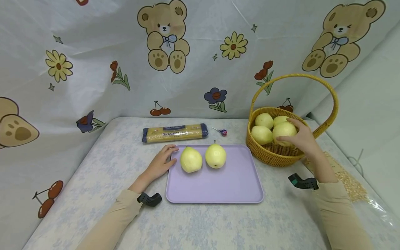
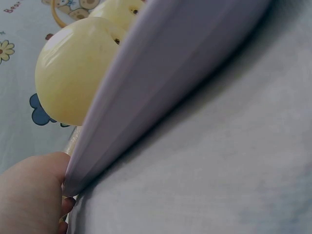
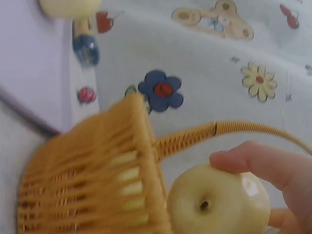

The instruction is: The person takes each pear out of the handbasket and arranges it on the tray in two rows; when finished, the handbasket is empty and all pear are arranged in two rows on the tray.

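Two pale yellow pears, a left one (image 1: pixel 191 159) and a right one (image 1: pixel 215 156), sit side by side on a lilac tray (image 1: pixel 215 187). My left hand (image 1: pixel 160 161) holds the tray's left rim near the far corner; the left wrist view has the thumb against the rim (image 2: pixel 105 117). At the right stands a woven basket (image 1: pixel 272 158) with a tall handle. My right hand (image 1: pixel 300 138) reaches in past the handle and grips a pear (image 3: pixel 214 202) between thumb and fingers, at rim height in the right wrist view. Several other pears (image 1: pixel 261 134) lie inside the basket.
Behind the tray lie a pack of spaghetti (image 1: pixel 175 133) and a wrapped lollipop (image 1: pixel 223 132). A clear bag of pale grains (image 1: pixel 347 178) lies beside the basket, partly under my right forearm. A printed cloth (image 1: pixel 193 86) hangs along the table's back edge.
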Demonstrator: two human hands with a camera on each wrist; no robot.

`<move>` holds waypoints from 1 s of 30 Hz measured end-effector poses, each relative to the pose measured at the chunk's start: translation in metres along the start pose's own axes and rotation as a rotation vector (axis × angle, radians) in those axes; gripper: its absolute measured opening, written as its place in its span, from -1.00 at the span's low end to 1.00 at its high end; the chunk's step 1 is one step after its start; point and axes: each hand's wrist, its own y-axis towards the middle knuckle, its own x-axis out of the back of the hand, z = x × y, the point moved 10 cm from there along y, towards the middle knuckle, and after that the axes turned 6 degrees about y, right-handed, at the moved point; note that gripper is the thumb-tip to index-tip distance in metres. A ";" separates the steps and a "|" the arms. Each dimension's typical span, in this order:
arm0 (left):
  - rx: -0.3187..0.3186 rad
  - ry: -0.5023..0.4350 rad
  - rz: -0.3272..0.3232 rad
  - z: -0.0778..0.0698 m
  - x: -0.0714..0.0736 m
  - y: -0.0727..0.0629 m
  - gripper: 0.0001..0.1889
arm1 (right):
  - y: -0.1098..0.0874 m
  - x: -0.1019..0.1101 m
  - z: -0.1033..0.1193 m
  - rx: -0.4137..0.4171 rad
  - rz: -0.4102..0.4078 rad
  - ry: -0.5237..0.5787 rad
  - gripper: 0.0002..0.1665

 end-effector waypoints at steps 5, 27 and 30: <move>-0.001 -0.001 -0.004 0.000 0.000 0.000 -0.55 | -0.010 -0.010 0.027 0.018 0.014 0.043 0.05; -0.004 -0.007 -0.012 -0.001 0.001 0.000 -0.54 | -0.038 -0.098 0.084 0.144 0.197 0.172 -0.03; -0.019 -0.003 -0.020 -0.002 0.001 0.000 -0.54 | -0.037 -0.109 0.079 0.131 0.230 0.164 -0.01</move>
